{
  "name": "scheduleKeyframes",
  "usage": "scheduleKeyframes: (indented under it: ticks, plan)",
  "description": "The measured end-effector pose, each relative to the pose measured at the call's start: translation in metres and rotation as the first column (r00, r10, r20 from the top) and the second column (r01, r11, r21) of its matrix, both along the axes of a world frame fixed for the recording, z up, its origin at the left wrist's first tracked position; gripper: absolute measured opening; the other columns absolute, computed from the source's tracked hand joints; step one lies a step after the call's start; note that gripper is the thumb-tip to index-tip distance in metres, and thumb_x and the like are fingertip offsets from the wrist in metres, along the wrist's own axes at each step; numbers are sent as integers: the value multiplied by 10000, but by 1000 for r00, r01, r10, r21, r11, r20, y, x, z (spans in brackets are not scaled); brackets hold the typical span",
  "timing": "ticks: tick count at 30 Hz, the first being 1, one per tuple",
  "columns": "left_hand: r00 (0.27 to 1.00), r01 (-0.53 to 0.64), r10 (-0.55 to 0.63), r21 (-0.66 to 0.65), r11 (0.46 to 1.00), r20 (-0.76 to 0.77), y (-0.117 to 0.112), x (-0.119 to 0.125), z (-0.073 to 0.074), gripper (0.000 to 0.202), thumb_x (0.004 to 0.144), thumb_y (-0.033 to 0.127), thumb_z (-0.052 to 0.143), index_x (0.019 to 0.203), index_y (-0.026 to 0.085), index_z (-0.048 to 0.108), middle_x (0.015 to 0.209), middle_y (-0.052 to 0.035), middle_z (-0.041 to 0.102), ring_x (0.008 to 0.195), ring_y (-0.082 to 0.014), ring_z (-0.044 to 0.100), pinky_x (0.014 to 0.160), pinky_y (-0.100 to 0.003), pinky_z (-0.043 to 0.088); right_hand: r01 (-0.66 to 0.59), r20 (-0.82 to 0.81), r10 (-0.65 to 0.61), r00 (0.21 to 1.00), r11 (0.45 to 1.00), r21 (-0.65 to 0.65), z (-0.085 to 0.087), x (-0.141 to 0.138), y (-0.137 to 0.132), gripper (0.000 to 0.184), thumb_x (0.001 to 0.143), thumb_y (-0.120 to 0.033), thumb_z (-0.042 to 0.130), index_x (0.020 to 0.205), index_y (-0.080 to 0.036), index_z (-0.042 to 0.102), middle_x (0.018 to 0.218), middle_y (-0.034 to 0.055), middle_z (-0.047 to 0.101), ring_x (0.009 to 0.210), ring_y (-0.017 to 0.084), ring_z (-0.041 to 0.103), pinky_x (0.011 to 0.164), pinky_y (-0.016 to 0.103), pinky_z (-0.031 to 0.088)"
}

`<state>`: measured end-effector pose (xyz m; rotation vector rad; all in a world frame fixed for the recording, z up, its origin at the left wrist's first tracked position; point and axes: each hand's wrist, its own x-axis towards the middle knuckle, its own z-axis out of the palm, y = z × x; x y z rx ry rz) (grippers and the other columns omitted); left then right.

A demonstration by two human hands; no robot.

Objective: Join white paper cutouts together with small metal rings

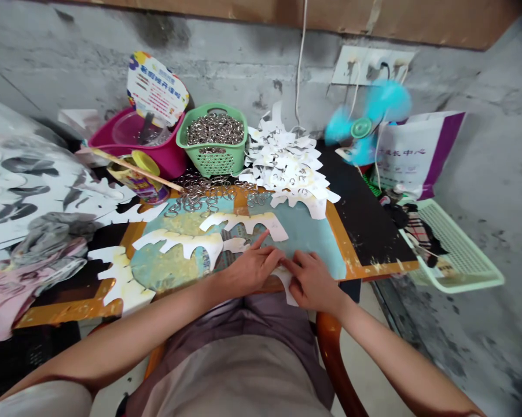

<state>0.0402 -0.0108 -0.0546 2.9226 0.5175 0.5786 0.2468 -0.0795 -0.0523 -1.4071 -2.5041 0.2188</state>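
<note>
My left hand (254,267) and my right hand (312,282) meet at the table's front edge over a white cut-out piece (288,284), partly hidden beneath the fingers. The right fingers are bent around its edge. The left thumb and fingers press at its upper end, with one finger stretched outward. Just beyond lie scallop-edged white pieces with yellowish stains, one (252,221) ahead of the left hand and another (185,242) to its left. A smaller white piece (236,245) lies between them. Loose metal rings (195,194) are scattered farther back.
A green basket (211,159) full of metal rings stands behind, beside a magenta basket (172,159) and a can (146,182) with a stick across it. White pieces (287,162) are piled at the back. A blue fan (360,127) spins right, near a pale green tray (469,255).
</note>
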Motion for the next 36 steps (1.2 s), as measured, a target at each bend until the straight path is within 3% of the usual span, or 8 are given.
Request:
scheduleKeyframes:
  ticks: [8,14,19,22,24,27,29,36]
  plan:
    - [993,11,-20,-79,997,-114,2,4,18,180,894,87,440,1062,150,453,850,-44,629,816,-209,631,1181,-606,266,4,-55,-4,998,1000,2,-6,5,-3,596,791,-168,514,1384,-99,507,950,107,566,873,269,524,762,396,356]
    - [994,53,-64,-118,992,-92,4,4,25,357,815,66,503,1167,118,483,1070,-131,685,1088,-261,635,1201,-612,229,-61,-339,22,941,993,-105,1,18,-4,434,933,-240,481,1354,-146,432,1112,148,657,1008,303,602,836,441,423]
    - [992,99,-100,-20,995,-79,6,6,16,186,910,29,470,1016,129,587,974,-117,714,1144,-232,639,1218,-576,223,74,-661,-321,678,925,-374,-7,37,7,345,974,-316,501,1292,-264,378,1032,82,735,708,215,675,651,362,526]
    - [990,122,-119,35,992,-82,7,6,11,210,902,1,469,979,127,619,875,-90,719,1148,-235,642,1227,-570,204,320,-763,-439,474,893,-315,-12,46,13,279,971,-333,504,1218,-280,384,1092,86,717,555,163,605,561,334,524]
    - [990,122,-119,40,992,-73,8,5,10,202,908,14,475,958,134,630,829,-76,715,1156,-236,641,1233,-567,190,361,-739,-380,556,912,-197,-11,44,11,288,962,-296,511,1228,-269,402,1134,102,702,670,185,641,639,354,546]
    - [993,111,-110,24,994,-46,6,3,9,179,922,47,470,932,140,622,852,-84,720,1172,-239,635,1231,-582,178,128,-548,-116,829,992,-16,-10,32,4,386,923,-188,517,1294,-236,423,1126,111,703,939,249,664,822,407,536]
    - [996,87,-87,1,996,-35,5,2,9,171,928,61,453,981,126,602,920,-104,721,1155,-236,641,1224,-597,183,-9,-392,38,919,997,75,-11,24,1,436,896,-136,509,1317,-209,418,1082,111,715,974,279,645,829,427,513]
    - [997,52,-51,20,998,-50,6,6,7,134,955,85,464,982,141,582,915,-80,712,1078,-217,665,1214,-617,191,-26,-249,49,967,995,95,-15,21,9,386,881,-151,561,1257,-159,477,982,88,740,890,278,594,787,405,441]
